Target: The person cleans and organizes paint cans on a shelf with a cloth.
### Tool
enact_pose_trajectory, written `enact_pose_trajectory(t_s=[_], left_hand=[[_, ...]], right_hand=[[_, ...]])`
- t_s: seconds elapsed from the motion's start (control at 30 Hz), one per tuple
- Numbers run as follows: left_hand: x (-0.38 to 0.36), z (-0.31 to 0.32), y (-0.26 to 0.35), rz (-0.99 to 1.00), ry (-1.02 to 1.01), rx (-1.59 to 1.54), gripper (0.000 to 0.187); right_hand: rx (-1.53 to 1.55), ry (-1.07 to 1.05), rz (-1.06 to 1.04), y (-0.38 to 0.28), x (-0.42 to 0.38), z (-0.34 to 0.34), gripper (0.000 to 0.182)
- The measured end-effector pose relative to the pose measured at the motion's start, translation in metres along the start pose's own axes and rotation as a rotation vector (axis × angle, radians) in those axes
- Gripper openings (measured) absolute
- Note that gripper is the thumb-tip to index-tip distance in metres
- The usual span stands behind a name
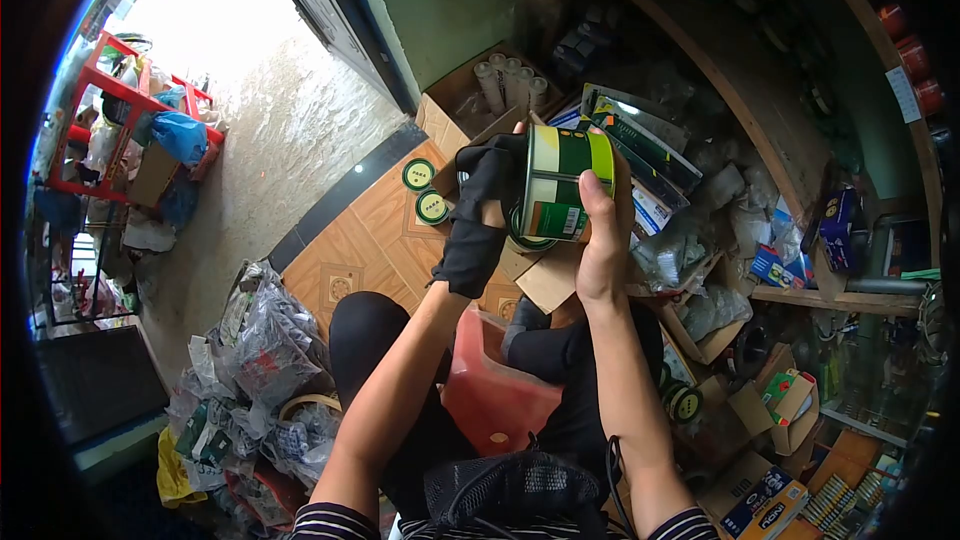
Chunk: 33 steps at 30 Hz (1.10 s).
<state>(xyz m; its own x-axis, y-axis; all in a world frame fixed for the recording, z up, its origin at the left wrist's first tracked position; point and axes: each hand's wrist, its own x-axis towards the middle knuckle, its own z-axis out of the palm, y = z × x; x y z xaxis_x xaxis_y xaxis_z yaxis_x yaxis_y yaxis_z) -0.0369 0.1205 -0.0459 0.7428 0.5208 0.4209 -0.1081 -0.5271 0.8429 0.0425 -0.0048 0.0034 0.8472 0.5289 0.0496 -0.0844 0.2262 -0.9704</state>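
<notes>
A green and white spool-like can [558, 183] with a barcode label is held up at the centre, turned on its side. My right hand [603, 240] is bare and wraps round its right end, thumb across the front. My left hand [482, 202], in a black glove with bare fingertips, is at the left side of the can, its fingers partly hidden behind it. Just below the can, another round green-rimmed item [528, 238] shows partly. Two round green tins [418, 175] with pale lids stand on the tiled floor to the left.
A cardboard box [437, 130] holds several white tubes [512, 80]. Plastic-wrapped goods [262, 340] are heaped at the left. A red rack [125, 95] stands outside the doorway. Shelves [720, 70] and packets line the right. A red plastic stool [495, 385] is between the knees.
</notes>
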Motion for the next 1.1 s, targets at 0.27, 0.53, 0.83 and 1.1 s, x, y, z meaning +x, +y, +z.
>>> enact_pose_trajectory(t_s=[0.27, 0.53, 0.83, 1.1], left_hand=[[-0.014, 0.003, -0.002, 0.027, -0.104, -0.066, 0.08], [-0.05, 0.01, -0.044, -0.176, -0.158, -0.04, 0.067], [-0.012, -0.027, 0.007, -0.161, -0.273, -0.199, 0.067], [-0.005, 0.006, -0.014, -0.262, 0.131, -0.627, 0.071]], right_hand=[[0.013, 0.049, -0.035, 0.001, 0.004, -0.002, 0.068], [-0.078, 0.111, -0.021, -0.001, 0.01, 0.0, 0.072], [-0.01, 0.146, 0.198, 0.003, 0.016, -0.001, 0.05], [-0.345, -0.071, -0.028, 0.024, 0.004, 0.013, 0.09]])
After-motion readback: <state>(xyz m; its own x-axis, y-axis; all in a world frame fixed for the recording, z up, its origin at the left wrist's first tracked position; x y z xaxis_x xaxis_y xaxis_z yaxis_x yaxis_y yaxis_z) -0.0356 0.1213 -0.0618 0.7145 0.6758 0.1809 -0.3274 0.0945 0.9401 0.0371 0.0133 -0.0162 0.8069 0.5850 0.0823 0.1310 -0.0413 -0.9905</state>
